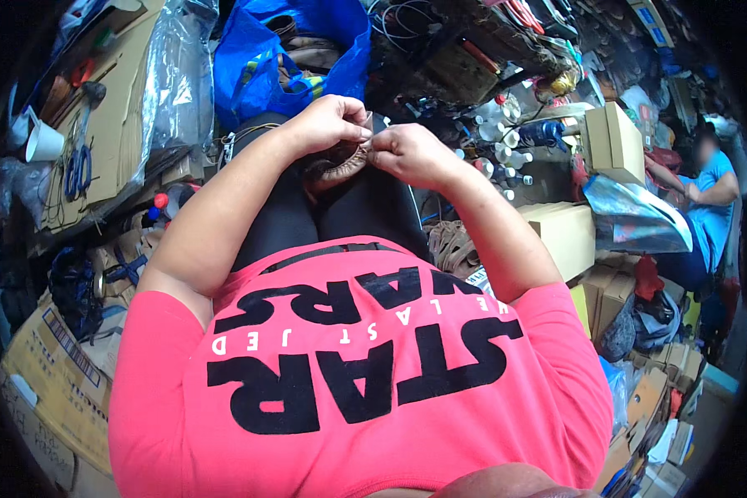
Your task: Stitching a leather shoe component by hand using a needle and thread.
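A small brown leather piece with a curved, paler, creased rim sits above my lap, between my thighs. It looks like part of a shoe, though my hands cover much of it. My left hand is closed in a pinch at its upper edge, thumb and forefinger together. Close beside it, my right hand has its fingers curled and pressed on the piece's right edge. The two sets of fingertips nearly meet. Whether a thread or needle is between them is too small to tell.
Beyond my knees stands a blue bag with brown items inside. Cardboard sheets, a white cup and blue-handled scissors lie left. Several bottles and boxes crowd the right, where another person sits.
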`<state>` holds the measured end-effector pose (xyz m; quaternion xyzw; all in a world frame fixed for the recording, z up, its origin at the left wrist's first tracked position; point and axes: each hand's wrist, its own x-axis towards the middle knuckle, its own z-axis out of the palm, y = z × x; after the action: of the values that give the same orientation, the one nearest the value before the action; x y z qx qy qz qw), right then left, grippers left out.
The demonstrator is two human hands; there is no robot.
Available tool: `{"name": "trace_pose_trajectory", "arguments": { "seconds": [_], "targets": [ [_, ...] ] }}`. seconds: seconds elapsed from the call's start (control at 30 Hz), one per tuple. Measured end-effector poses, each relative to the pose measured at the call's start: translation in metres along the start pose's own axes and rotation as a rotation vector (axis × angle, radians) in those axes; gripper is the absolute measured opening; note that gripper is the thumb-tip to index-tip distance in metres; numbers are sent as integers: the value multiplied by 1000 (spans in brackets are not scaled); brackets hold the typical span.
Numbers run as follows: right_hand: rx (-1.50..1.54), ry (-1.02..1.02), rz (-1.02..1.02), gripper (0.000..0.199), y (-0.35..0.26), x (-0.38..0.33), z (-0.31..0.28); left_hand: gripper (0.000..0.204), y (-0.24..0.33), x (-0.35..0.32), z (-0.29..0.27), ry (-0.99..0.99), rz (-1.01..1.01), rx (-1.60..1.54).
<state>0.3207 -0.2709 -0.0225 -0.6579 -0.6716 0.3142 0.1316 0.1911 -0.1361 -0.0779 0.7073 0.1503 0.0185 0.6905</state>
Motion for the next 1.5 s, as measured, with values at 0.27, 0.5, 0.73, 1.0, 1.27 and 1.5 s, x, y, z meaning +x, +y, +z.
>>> {"name": "trace_pose_trajectory", "arguments": {
  "seconds": [0.27, 0.5, 0.73, 1.0, 1.27, 1.5],
  "targets": [
    [547, 187, 201, 21, -26, -66, -30, 14, -6, 1, -9, 162, -28, 8],
    [281, 390, 85, 21, -13, -46, -13, 24, 10, -1, -26, -68, -85, 77],
    [103, 324, 91, 16, -6, -25, -3, 28, 20, -10, -25, -146, -143, 39],
    [56, 286, 101, 19, -7, -18, -6, 31, 9, -4, -27, -157, -171, 49],
    [53, 301, 146, 18, -5, -19, -3, 31, 14, -6, -26, -168, -107, 51],
    [42, 309, 142, 17, -6, -19, -5, 28, 17, -6, -26, -165, -144, 35]
  ]
}}
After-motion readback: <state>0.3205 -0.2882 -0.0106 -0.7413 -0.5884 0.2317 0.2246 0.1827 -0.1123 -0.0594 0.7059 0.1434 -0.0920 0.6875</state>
